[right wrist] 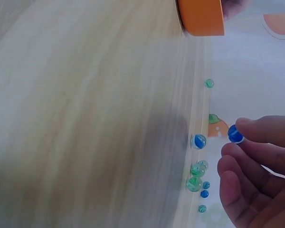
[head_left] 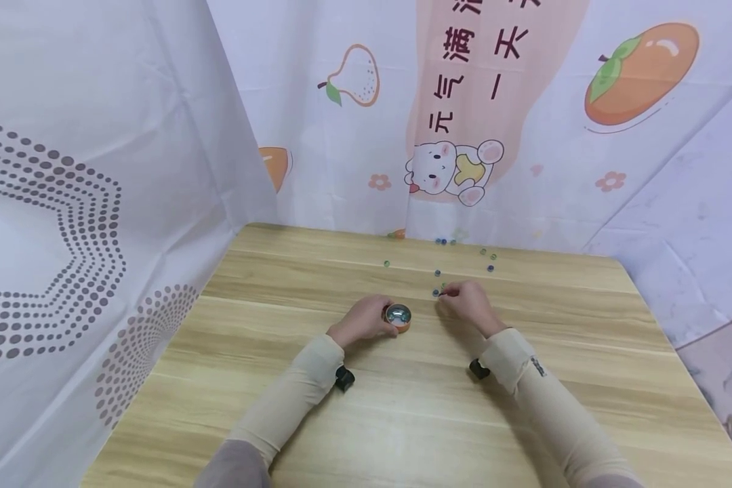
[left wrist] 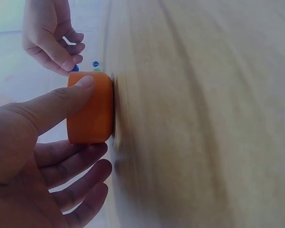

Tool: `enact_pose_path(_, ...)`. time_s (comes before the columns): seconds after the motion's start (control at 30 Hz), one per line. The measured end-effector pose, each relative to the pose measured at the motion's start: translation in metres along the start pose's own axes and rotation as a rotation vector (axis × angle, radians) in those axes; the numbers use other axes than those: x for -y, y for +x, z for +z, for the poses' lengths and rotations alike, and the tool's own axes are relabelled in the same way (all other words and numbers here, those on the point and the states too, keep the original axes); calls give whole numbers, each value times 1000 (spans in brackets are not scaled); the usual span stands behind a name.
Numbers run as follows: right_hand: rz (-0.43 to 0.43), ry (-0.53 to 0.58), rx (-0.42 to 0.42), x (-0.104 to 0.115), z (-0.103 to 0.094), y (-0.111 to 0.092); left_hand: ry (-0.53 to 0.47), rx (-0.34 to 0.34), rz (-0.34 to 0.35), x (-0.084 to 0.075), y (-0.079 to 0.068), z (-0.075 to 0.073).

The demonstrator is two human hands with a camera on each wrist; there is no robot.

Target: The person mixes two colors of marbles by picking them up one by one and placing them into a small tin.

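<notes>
On the table, my left hand [head_left: 366, 318] holds a small round orange cup [left wrist: 92, 111] by its side, thumb on one side and fingers on the other. In the head view the cup's interior looks dark and glassy; what lies inside is too small to tell. To the right of it, my right hand [head_left: 468, 305] pinches a blue marble [right wrist: 235, 134] between thumb and index finger, above the tabletop. A blue-streaked clear marble [right wrist: 198, 141] lies close to those fingers, with green marbles [right wrist: 194, 184] beside it.
More blue and green marbles lie scattered toward the back of the wooden table [head_left: 402, 420], including a lone green marble [head_left: 387, 263] behind the cup and a blue marble [head_left: 491, 268] at right. A printed curtain [head_left: 354, 156] hangs along the back edge.
</notes>
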State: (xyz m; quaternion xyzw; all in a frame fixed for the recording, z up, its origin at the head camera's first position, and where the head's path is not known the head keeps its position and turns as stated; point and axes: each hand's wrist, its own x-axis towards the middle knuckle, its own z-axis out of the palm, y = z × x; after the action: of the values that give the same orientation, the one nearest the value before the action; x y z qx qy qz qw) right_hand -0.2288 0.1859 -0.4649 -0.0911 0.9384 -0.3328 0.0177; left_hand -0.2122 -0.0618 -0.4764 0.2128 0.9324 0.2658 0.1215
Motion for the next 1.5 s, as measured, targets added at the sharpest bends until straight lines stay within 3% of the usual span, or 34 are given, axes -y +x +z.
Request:
enact_pose_path(0.93, -89, 44, 103, 23, 21, 0, 18, -5, 17, 2, -1, 2)
enact_pose_path(1.23, -161, 38, 110, 30, 26, -1, 19, -5, 14, 1, 1, 1)
enact_pose_path(1.5, -153, 69, 168, 35, 26, -3, 14, -4, 11, -1, 0, -2)
